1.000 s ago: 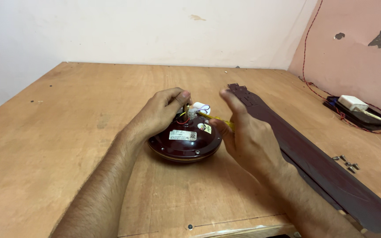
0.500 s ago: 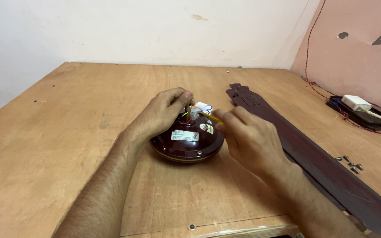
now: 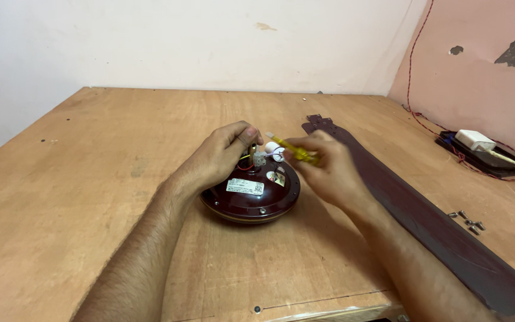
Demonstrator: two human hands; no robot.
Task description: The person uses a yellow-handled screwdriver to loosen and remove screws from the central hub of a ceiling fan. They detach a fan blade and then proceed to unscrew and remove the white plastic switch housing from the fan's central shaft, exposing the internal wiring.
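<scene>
A round dark red ceiling fan motor point(image 3: 250, 198) with a white label lies on the wooden table point(image 3: 90, 179). My left hand point(image 3: 220, 156) rests on its left top, fingers pinched around the metal shaft and wires at the centre. My right hand point(image 3: 329, 170) holds a yellow screwdriver point(image 3: 293, 150), its tip pointing left at a small white terminal block point(image 3: 274, 150) on top of the motor.
Dark brown fan blades point(image 3: 424, 220) lie diagonally along the right of the table. Several small screws point(image 3: 467, 219) sit beside them. A black tray with a white box point(image 3: 477, 143) and a red wire stands by the pink wall.
My right hand has closed over the yellow screwdriver and moved slightly toward the motor's centre, bringing its tip to the terminal block. My left hand has stayed on the shaft.
</scene>
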